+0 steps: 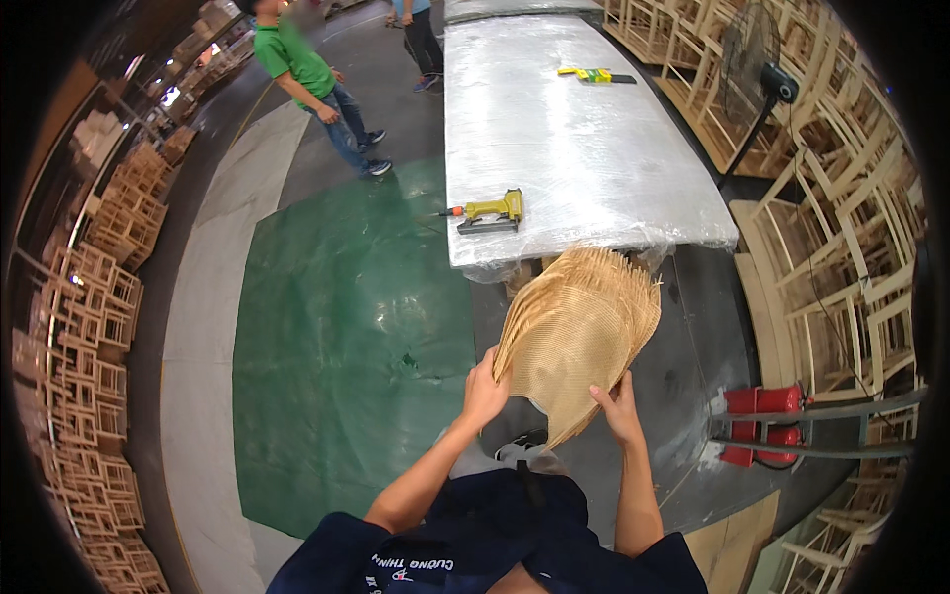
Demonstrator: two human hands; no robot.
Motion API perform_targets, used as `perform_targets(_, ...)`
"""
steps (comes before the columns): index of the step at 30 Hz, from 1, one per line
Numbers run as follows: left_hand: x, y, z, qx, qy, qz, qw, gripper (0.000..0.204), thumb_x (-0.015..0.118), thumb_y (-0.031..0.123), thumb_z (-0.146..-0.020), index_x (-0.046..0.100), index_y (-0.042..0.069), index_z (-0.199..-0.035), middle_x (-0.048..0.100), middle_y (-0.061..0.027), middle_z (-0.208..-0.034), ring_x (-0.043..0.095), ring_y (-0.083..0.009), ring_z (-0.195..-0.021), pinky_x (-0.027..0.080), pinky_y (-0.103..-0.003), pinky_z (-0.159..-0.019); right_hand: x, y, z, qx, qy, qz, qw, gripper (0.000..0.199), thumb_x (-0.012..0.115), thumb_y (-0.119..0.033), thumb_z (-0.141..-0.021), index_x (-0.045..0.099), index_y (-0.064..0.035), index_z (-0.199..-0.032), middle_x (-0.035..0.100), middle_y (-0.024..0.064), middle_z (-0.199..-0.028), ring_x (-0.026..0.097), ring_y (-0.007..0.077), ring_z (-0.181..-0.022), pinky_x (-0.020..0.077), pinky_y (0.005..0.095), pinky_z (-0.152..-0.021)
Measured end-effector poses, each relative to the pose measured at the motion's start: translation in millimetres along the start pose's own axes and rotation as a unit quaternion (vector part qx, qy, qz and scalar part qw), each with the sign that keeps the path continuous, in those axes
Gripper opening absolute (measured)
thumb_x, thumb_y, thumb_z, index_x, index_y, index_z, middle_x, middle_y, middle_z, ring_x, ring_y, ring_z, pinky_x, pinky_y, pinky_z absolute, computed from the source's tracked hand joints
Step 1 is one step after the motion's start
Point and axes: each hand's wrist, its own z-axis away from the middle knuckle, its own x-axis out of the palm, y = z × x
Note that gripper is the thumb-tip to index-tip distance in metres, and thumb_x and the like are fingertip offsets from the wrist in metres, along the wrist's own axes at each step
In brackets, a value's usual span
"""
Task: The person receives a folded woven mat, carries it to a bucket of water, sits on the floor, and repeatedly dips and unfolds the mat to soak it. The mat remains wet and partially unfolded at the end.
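Between my two hands is a curved stack of woven cane sheets (574, 332), tan, with frayed strands along the far edge. My left hand (486, 387) is closed on its left side, and my right hand (619, 409) grips the right side with the thumb on top. The stack is tilted in front of me, its far end beside the near edge of a table (584, 139) wrapped in clear plastic film. A yellow-green staple gun (492, 211) lies on the table's near left corner, a hose fitting at its left end.
A yellow-and-black packet (598, 75) lies farther along the table. Green sheeting (346, 366) covers floor at left, where a person in green (307, 79) stands. Wooden chair frames (99, 356) line both sides. Red fire extinguishers (762, 426) and a standing fan (757, 74) are at right.
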Motion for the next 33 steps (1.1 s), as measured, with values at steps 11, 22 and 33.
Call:
perform_targets(11, 61.6, -16.9, -89.3, 0.143, -0.312, -0.013, 0.939, 0.043, 0.053, 0.034, -0.1, 0.055, 0.003, -0.13, 0.067, -0.0291, -0.102, 0.061, -0.0492, -0.102, 0.05, -0.051, -0.084, 4.4, 27.1, 44.8, -0.038, 0.401, 0.16, 0.901, 0.052, 0.078, -0.009, -0.082, 0.055, 0.003, -0.127, 0.069, 0.0146, -0.111, 0.066, 0.0199, -0.097, 0.0524, 0.0341, -0.088)
perform_targets(22, 150.2, -35.6, -170.3, 0.253, -0.348, 0.08, 0.899, 0.035, 0.057, 0.027, -0.1, 0.055, 0.001, -0.125, 0.069, -0.0208, -0.103, 0.068, -0.0364, -0.096, 0.05, -0.041, -0.084, 59.8, 100.0, -15.8, -0.089, 0.49, 0.115, 0.86, 0.067, 0.081, -0.004, -0.076, 0.039, 0.0016, -0.128, 0.068, 0.0177, -0.111, 0.069, 0.0231, -0.098, 0.0572, 0.0363, -0.085)
perform_targets(33, 315.6, -266.7, -170.7, 0.259, -0.452, 0.086, 0.849, 0.061, 0.059, 0.001, -0.083, 0.039, -0.003, -0.141, 0.044, -0.0254, -0.138, 0.044, -0.0385, -0.131, 0.037, -0.045, -0.108, 19.3, 371.5, -87.5, -0.038, 0.495, 0.146, 0.856, 0.09, 0.085, -0.011, -0.074, 0.03, 0.0007, -0.144, 0.058, 0.0186, -0.127, 0.064, 0.0274, -0.112, 0.056, 0.0381, -0.092)
